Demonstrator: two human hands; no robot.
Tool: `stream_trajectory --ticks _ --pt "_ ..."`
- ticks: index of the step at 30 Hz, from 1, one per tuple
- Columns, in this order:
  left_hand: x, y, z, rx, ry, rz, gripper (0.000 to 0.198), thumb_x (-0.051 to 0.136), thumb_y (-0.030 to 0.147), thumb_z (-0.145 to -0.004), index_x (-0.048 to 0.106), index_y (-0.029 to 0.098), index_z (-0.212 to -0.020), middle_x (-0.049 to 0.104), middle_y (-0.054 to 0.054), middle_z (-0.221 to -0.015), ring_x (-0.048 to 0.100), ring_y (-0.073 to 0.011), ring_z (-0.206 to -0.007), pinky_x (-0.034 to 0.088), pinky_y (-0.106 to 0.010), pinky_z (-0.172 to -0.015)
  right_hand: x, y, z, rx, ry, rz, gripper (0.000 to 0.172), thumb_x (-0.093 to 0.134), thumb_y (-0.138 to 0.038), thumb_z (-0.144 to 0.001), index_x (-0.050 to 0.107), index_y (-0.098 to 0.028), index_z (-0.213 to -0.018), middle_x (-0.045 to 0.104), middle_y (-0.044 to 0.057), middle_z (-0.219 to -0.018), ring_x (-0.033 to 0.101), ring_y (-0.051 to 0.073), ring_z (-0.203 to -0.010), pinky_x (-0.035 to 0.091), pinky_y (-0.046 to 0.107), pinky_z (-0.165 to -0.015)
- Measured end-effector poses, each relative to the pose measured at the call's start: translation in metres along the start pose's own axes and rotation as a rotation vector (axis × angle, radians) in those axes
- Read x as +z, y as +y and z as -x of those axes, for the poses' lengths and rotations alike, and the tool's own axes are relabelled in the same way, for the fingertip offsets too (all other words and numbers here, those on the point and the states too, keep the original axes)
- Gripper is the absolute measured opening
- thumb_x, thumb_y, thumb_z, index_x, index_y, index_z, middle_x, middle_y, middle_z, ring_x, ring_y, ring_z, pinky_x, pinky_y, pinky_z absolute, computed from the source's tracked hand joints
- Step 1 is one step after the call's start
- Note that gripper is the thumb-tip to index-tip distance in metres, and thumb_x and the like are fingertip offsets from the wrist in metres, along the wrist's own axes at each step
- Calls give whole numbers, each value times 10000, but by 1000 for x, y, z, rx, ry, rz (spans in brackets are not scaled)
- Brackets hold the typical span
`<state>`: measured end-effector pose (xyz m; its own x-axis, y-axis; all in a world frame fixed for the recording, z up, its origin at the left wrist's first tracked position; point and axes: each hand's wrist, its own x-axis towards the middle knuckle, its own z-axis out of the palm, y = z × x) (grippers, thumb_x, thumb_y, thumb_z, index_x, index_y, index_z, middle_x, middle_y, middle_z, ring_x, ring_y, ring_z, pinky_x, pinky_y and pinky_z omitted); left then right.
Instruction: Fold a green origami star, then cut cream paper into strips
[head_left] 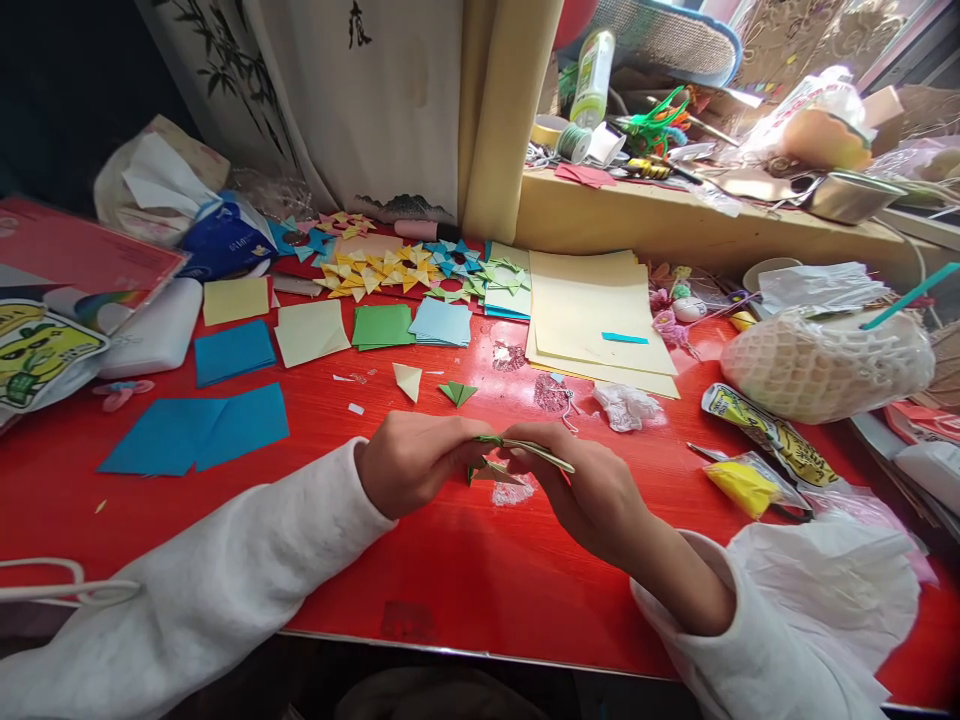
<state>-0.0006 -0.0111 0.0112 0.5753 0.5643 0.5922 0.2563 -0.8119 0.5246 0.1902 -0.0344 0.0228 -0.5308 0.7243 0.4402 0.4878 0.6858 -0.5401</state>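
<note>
My left hand (412, 462) and my right hand (589, 490) meet over the red table (450, 560), both pinched on a small folded piece of green and pale paper (525, 452). The fingers of each hand are closed round its ends. Just beyond the hands lie a folded yellow triangle (409, 380) and a folded green triangle (457, 392). Both arms wear white sleeves.
Blue sheets (199, 430) lie at the left, small stacks of yellow, green and blue squares (382, 325) behind, and rows of folded paper stars (390, 270). A pile of cream paper (592, 320) sits at centre right. A netted bundle (825, 365) and wrappers crowd the right; a cluttered ledge (675, 215) runs behind.
</note>
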Motion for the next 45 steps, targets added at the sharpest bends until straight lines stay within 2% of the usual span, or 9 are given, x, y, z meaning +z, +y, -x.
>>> stream_trajectory --ticks 7,13,19,26,32,36,40,43,45 --pt "1 -1 1 -9 30 -14 141 440 111 -819 552 124 -903 662 -27 -615 610 -107 -548 468 -199 -514 2 2 -4 -38 18 106 157 305 -213 -882 445 -159 -930 554 58 -760 506 138 -646 406 258 -563" --pt "1 0 1 -24 28 6 146 430 119 -823 550 128 -906 662 -31 -613 612 -111 -547 476 -206 -521 2 4 -3 -90 19 256 155 312 -98 -841 456 -155 -850 510 55 -697 446 145 -618 363 264 -561" --pt "1 0 1 -39 22 3 147 425 127 -826 551 128 -902 652 -26 -592 608 -115 -533 476 -209 -515 -1 6 -4 -141 -2 382 167 339 -79 -819 475 -156 -758 473 34 -609 376 134 -548 317 260 -538" --pt "2 3 -1 -33 31 -15 126 451 147 -819 558 118 -878 652 -39 -617 614 -118 -553 473 -198 -523 3 5 -1 -67 8 310 164 332 -93 -820 470 -156 -756 515 28 -579 423 123 -512 310 241 -504" --pt "-1 9 -4 -247 -97 71 140 408 185 -837 534 127 -823 597 -20 -620 561 -97 -525 442 -187 -502 8 3 -1 50 18 218 237 255 -195 -881 428 -173 -720 452 -4 -530 393 103 -458 287 222 -468" --pt "-2 12 -7 -386 -184 138 146 418 213 -828 505 143 -923 533 16 -600 494 -85 -501 407 -185 -472 11 3 -1 92 8 217 260 251 -229 -889 413 -173 -694 452 -3 -524 398 97 -450 279 223 -471" --pt "0 11 -9 -478 -210 238 186 433 234 -821 455 169 -993 376 82 -492 374 -64 -412 321 -165 -390 10 3 -4 190 -75 139 266 252 -265 -894 414 -178 -702 444 -15 -529 389 90 -455 279 217 -468" --pt "0 9 -10 -565 -186 317 150 455 293 -813 472 164 -888 354 88 -471 357 -62 -401 298 -170 -376 4 3 -9 317 -87 16 293 260 -312 -897 402 -185 -675 430 -23 -545 390 87 -483 293 213 -478" --pt "-1 7 -10 -607 -165 356 179 459 332 -809 491 157 -785 433 61 -499 417 -67 -437 338 -177 -407 -1 4 -11 369 -64 -99 299 283 -327 -893 402 -184 -660 434 -27 -558 398 82 -503 304 208 -482"
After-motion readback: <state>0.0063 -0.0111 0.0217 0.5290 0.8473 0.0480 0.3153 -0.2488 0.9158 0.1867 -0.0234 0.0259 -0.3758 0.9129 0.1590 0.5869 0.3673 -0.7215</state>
